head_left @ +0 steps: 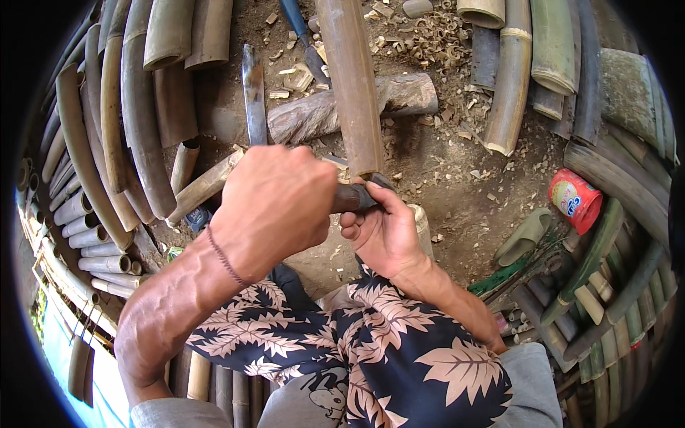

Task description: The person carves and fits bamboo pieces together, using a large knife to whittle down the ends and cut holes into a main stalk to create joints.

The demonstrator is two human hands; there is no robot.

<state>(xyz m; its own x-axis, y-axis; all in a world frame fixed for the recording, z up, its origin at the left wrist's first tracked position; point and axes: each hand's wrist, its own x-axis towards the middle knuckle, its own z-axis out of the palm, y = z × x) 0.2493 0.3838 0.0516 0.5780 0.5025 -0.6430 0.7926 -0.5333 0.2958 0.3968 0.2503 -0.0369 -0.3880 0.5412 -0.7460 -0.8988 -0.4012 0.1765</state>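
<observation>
My left hand (278,207) is closed in a fist around a dark, rounded rod (349,198), which looks like a tool handle. Its far side is hidden inside the fist. At the rod's right end, my right hand (389,235) has its thumb and curled fingers closed on it. Just beyond my hands is the lower end of a long brown bamboo tube (348,85), which slants across a rough log (307,118). A long steel blade (253,93) shows above my left fist; whether it joins the rod, I cannot tell.
A blue-handled tool (294,18) lies past the log. Wood chips and curled shavings (435,39) litter the dirt. Cut bamboo tubes (146,107) crowd the left; more bamboo (510,85) lies right, near a red packet (575,201) and an olive clog (523,237). Leaf-patterned cloth (457,364) covers my lap.
</observation>
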